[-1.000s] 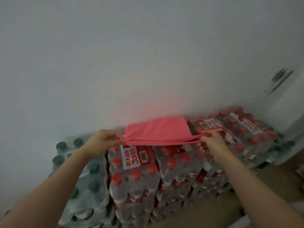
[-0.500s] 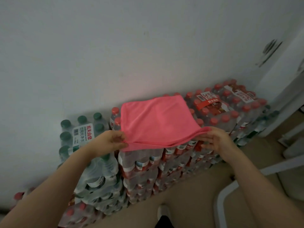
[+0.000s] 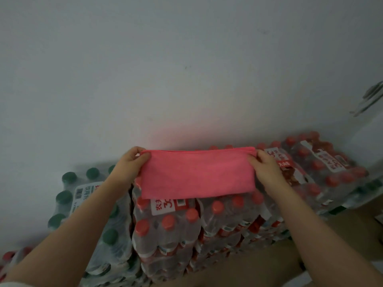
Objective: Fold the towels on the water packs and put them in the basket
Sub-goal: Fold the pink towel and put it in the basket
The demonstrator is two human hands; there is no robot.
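Towel: A pink towel lay on top of the water packs. It was folded into a long flat strip. Its far edge sat near the wall, and its near edge hung just over the labels of the bottles below.

Left hand: The left hand was at the left end of the towel. Its grip was closed on the far left corner, with the thumb on top of the cloth and the fingers curled round the edge.

Right hand: The right hand was at the right end of the towel. Its grip pinched the far right corner, and the fingers rested on the cloth.

Red packs: The water packs with red caps stood in a stack under the towel. They were wrapped in clear plastic with red and white labels. More red-cap packs stretched off to the right along the wall.

Green packs: Packs with dark green caps stood just to the left of the red ones, partly hidden by the left arm.

Wall: A plain pale wall rose right behind the packs and filled most of the view.

Floor: A brown floor showed at the bottom, in front of the stack.

Basket: It could not be seen in this view.
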